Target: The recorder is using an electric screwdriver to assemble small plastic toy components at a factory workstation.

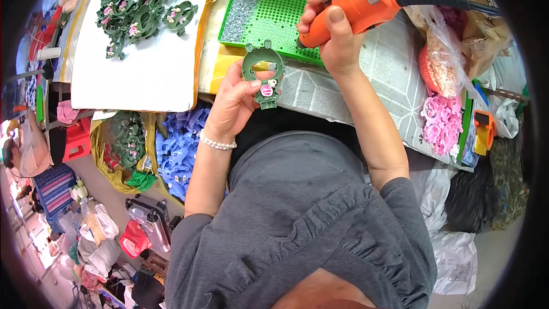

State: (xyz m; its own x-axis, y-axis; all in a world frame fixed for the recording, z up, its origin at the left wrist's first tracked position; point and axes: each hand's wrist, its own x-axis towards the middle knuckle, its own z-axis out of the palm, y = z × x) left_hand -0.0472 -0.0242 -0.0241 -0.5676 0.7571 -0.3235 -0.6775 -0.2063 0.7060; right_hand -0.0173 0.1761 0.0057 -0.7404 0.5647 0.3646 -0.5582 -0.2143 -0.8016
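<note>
My left hand (234, 103) holds a dark green ring-shaped plastic part (262, 68) with a small pink piece at its lower end, just above the table edge. My right hand (334, 34) grips an orange powered screwdriver (357, 6) with a black hose running off to the right. Its tip points down-left at the green perforated tray (274, 17), a little right of the green part. A heap of small silvery screws (243, 3) lies in the tray's left side.
A pile of finished green parts with pink pieces (143, 6) lies on a white sheet (137, 74) at the left. Pink parts (443, 123) and a bag (443, 63) sit at the right. Bags of blue parts (180, 149) and green parts (128, 140) stand below the table.
</note>
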